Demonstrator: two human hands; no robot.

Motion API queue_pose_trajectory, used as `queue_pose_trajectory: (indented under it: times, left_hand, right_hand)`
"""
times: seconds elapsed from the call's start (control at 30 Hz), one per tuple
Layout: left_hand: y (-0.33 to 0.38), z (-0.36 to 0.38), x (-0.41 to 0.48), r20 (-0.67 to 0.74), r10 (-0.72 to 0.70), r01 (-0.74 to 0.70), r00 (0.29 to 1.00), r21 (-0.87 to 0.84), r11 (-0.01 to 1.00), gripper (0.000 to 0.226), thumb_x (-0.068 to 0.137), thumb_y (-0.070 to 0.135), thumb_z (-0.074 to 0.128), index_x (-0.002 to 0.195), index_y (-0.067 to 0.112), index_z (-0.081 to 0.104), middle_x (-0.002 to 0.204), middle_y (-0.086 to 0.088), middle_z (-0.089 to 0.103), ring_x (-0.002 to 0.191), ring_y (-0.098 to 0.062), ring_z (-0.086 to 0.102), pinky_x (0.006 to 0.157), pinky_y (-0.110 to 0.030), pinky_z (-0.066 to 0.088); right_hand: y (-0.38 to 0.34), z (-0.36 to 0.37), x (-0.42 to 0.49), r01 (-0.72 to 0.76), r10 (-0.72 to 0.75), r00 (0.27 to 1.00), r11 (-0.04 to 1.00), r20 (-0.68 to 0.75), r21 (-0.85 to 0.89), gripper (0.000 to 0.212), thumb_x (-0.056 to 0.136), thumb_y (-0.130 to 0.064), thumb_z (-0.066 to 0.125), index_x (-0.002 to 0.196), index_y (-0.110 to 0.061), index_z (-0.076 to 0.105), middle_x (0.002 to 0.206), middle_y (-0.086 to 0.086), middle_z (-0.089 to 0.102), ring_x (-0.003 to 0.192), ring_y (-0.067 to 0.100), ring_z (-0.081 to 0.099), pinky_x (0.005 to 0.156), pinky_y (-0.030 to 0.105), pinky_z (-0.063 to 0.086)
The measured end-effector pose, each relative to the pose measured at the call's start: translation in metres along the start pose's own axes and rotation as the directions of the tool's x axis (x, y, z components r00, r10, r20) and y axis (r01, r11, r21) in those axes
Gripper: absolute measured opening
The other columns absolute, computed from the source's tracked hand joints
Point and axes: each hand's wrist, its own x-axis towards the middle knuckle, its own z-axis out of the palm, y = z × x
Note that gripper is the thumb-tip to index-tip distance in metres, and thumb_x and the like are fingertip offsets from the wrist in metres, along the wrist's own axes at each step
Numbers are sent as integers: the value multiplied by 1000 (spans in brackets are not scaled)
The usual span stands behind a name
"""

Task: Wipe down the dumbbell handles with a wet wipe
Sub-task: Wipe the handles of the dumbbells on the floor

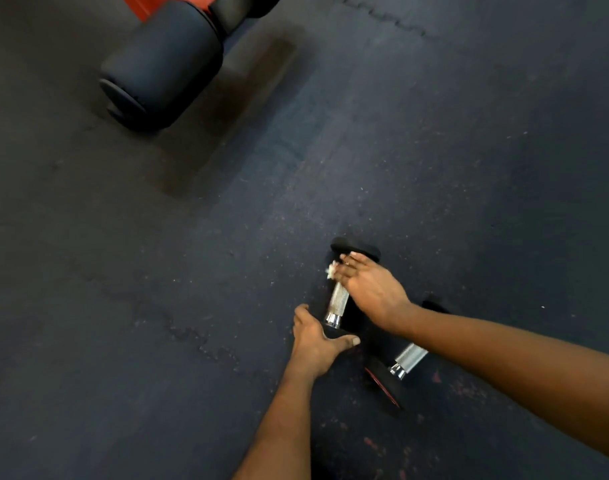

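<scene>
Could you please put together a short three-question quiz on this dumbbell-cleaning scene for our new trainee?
1. True or false: the right hand presses a white wipe against the handle of the farther dumbbell.
2. Which part of that dumbbell does the left hand steady? A) the far end B) the near end C) the middle of the handle
3. How many dumbbells lie on the floor, counting the nearer dumbbell partly under the right forearm?

Key: 1. True. 2. B. 3. Two.
</scene>
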Motion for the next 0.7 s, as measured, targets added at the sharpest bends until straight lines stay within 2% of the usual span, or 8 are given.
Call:
queue_pose_trajectory:
  times: [0.1, 0.17, 0.23, 0.3, 0.43, 0.5, 0.63, 0.7]
  left_hand:
    - [1, -2, 0, 16, 1, -1, 1000, 0, 1000, 119, 65, 39, 95, 148, 9, 15, 154, -10, 26, 141, -25, 31, 118, -36, 32]
    - [1, -4, 2, 28, 7, -7, 1000, -3, 1000, 119, 65, 38, 95, 148, 9, 15, 153, -9, 27, 141, -25, 32, 118, -37, 33]
    - [1, -7, 4, 48, 7, -7, 999, -4, 1000, 118, 64, 40, 95, 147, 10, 16, 151, -8, 28, 141, -25, 33, 118, -39, 34]
    - [0, -7, 4, 49, 8, -8, 999, 1, 1000, 118, 64, 42, 95, 146, 10, 17, 150, -8, 28, 140, -25, 33, 118, -40, 34]
    - [1, -3, 2, 17, 14, -14, 1000, 22, 1000, 117, 64, 39, 95, 147, 9, 17, 151, -9, 28, 140, -25, 34, 118, -38, 34]
    - [2, -5, 3, 23, 15, -16, 1000, 24, 1000, 117, 63, 40, 95, 146, 10, 17, 151, -9, 29, 139, -24, 35, 117, -40, 35]
    - [0, -7, 4, 38, 12, -13, 999, 30, 999, 117, 65, 40, 94, 147, 11, 16, 152, -9, 28, 140, -24, 35, 118, -38, 34]
    - [-1, -3, 3, 14, 21, -22, 1000, 37, 999, 117, 65, 40, 94, 147, 10, 17, 152, -9, 29, 139, -24, 35, 117, -37, 34]
  right_hand:
    - [-3, -1, -6, -111, 116, 992, 990, -47, 88, 57, 99, -11, 40, 154, -12, 26, 162, 5, 22, 150, 16, 18, 124, 33, 8]
    - [-14, 4, -16, -274, 327, 940, 892, -94, 361, 56, 96, -5, 43, 151, -18, 37, 156, 2, 35, 143, 17, 34, 119, 32, 26]
    - [-21, 9, -25, -427, 637, 766, 601, -83, 676, 55, 90, 1, 48, 139, -23, 54, 136, 1, 60, 118, 22, 61, 100, 33, 49]
    - [-20, 10, -19, -451, 809, 582, 235, 84, 861, 45, 88, 2, 52, 125, -18, 67, 111, 7, 72, 93, 24, 69, 84, 31, 53]
    - [-27, 3, 21, -321, 735, 428, -420, 526, 849, 20, 85, -9, 55, 90, -11, 74, 86, 11, 72, 81, 25, 67, 65, 29, 44]
    - [-35, 8, 30, -225, 617, 456, -618, 642, 753, 19, 81, -17, 53, 87, -12, 70, 85, 11, 69, 82, 29, 66, 68, 35, 50]
    - [-31, 2, 14, -143, 451, 615, -743, 647, 654, 19, 95, -22, 51, 91, -9, 65, 76, 6, 65, 69, 18, 61, 63, 31, 48]
    - [-18, 1, 20, -41, 449, 626, -798, 638, 601, 25, 97, -27, 49, 84, -11, 64, 74, 7, 62, 66, 19, 59, 65, 31, 49]
